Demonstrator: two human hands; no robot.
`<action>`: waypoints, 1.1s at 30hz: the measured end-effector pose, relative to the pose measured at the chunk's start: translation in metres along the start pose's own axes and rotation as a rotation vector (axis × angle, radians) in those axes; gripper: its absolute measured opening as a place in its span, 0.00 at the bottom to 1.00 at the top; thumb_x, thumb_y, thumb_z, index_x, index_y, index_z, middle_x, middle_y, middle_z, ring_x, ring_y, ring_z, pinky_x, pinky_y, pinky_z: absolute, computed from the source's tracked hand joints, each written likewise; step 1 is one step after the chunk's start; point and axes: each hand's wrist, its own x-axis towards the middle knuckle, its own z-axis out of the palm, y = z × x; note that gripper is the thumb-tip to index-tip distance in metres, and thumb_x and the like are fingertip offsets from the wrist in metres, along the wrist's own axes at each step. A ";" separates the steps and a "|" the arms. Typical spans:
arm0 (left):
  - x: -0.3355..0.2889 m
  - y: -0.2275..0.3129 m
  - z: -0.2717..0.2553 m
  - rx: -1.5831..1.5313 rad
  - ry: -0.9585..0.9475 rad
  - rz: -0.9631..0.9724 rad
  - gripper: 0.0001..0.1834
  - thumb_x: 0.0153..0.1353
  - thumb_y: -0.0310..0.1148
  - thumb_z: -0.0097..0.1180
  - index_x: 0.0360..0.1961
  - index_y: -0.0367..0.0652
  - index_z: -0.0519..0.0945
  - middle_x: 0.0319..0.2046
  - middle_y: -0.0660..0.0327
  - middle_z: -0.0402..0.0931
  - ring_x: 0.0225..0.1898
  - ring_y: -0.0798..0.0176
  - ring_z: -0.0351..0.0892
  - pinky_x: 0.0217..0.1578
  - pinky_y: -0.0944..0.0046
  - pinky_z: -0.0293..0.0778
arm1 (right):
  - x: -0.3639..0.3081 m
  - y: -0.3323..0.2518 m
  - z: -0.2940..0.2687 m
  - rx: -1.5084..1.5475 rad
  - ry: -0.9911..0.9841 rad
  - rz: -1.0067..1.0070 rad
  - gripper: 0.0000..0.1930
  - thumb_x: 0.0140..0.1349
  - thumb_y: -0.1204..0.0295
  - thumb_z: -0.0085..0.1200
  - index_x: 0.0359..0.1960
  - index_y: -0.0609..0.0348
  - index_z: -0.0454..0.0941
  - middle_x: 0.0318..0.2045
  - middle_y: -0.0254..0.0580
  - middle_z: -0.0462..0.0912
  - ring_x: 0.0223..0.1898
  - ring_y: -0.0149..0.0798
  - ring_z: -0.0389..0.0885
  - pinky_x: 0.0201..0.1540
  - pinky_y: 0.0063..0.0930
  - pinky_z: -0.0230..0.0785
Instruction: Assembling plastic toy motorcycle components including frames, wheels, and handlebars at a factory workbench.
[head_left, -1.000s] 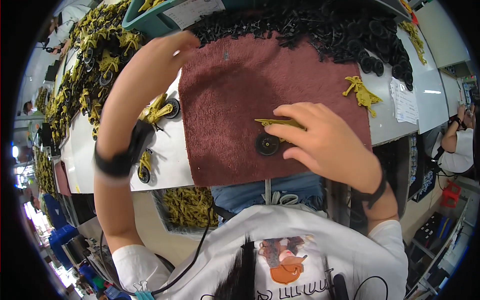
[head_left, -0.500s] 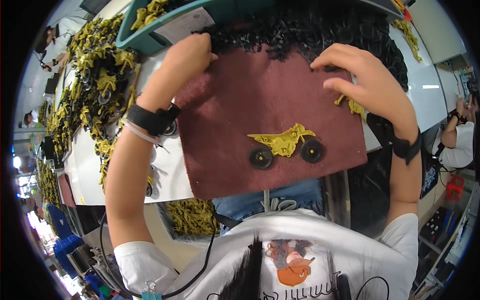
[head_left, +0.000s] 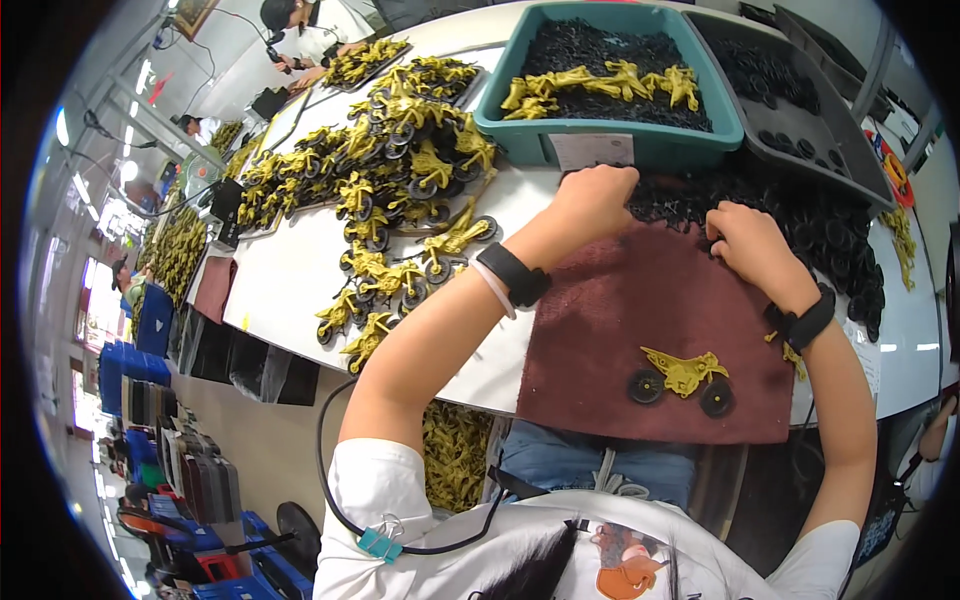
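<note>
A yellow toy motorcycle body (head_left: 684, 374) with two black wheels lies on the dark red cloth (head_left: 610, 330), near its front edge. At the cloth's far edge, my left hand (head_left: 600, 196) has its fingers curled down at a heap of small black plastic parts (head_left: 675, 200). My right hand (head_left: 752, 246) is bent over the same heap, farther right, its fingertips drawn together. Whatever either hand pinches is hidden or too small to name. Beside my right wrist, another yellow piece (head_left: 795, 358) shows partly at the cloth's right edge.
Behind the heap stands a green bin (head_left: 610, 150) holding black parts and yellow pieces. A grey tray (head_left: 850, 165) with black wheels adjoins it. Many yellow toy motorcycles (head_left: 400, 180) are piled on the table at left. A person (head_left: 335, 30) sits at the far left.
The view has swung left, showing more of the pile and bin. My right hand's spread fingers have drawn together at the black parts. The toy motorcycle stays on the cloth.
</note>
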 end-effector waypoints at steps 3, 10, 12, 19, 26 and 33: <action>-0.012 0.001 -0.010 -0.135 0.018 0.022 0.11 0.46 0.31 0.60 0.28 0.40 0.71 0.23 0.52 0.76 0.32 0.44 0.77 0.32 0.50 0.70 | 0.005 -0.001 0.000 -0.012 0.023 -0.007 0.06 0.49 0.76 0.61 0.27 0.59 0.76 0.31 0.44 0.79 0.38 0.50 0.80 0.41 0.42 0.73; -0.066 0.023 -0.034 -0.506 -0.003 0.029 0.07 0.51 0.22 0.60 0.33 0.35 0.78 0.24 0.59 0.76 0.29 0.65 0.76 0.34 0.63 0.72 | 0.006 0.003 -0.001 0.005 0.140 -0.038 0.05 0.54 0.76 0.55 0.33 0.57 0.79 0.34 0.43 0.79 0.40 0.49 0.80 0.42 0.42 0.73; -0.084 0.022 -0.031 -0.643 -0.007 0.070 0.06 0.52 0.21 0.59 0.33 0.34 0.78 0.28 0.58 0.80 0.32 0.66 0.79 0.37 0.65 0.74 | 0.005 -0.002 -0.005 0.016 0.157 -0.012 0.06 0.55 0.76 0.54 0.34 0.57 0.80 0.34 0.44 0.79 0.40 0.49 0.79 0.43 0.42 0.73; -0.135 0.037 -0.038 -0.759 -0.015 -0.102 0.05 0.58 0.22 0.58 0.35 0.32 0.77 0.29 0.56 0.83 0.34 0.68 0.83 0.36 0.69 0.76 | -0.003 0.001 -0.022 0.125 0.183 -0.009 0.06 0.53 0.78 0.54 0.33 0.62 0.80 0.31 0.46 0.78 0.35 0.46 0.80 0.39 0.37 0.72; -0.172 0.037 -0.013 -0.765 0.018 -0.175 0.05 0.59 0.22 0.58 0.36 0.34 0.79 0.29 0.56 0.83 0.33 0.68 0.84 0.34 0.70 0.78 | -0.017 -0.003 -0.037 0.464 0.273 -0.004 0.09 0.46 0.77 0.62 0.29 0.67 0.78 0.21 0.44 0.77 0.22 0.37 0.76 0.29 0.30 0.67; -0.191 0.049 -0.013 -0.644 0.113 0.110 0.04 0.55 0.22 0.61 0.33 0.39 0.81 0.26 0.58 0.82 0.27 0.64 0.82 0.28 0.68 0.74 | -0.032 0.002 -0.043 0.375 0.254 0.198 0.09 0.51 0.74 0.61 0.27 0.67 0.73 0.18 0.38 0.75 0.21 0.29 0.71 0.27 0.25 0.64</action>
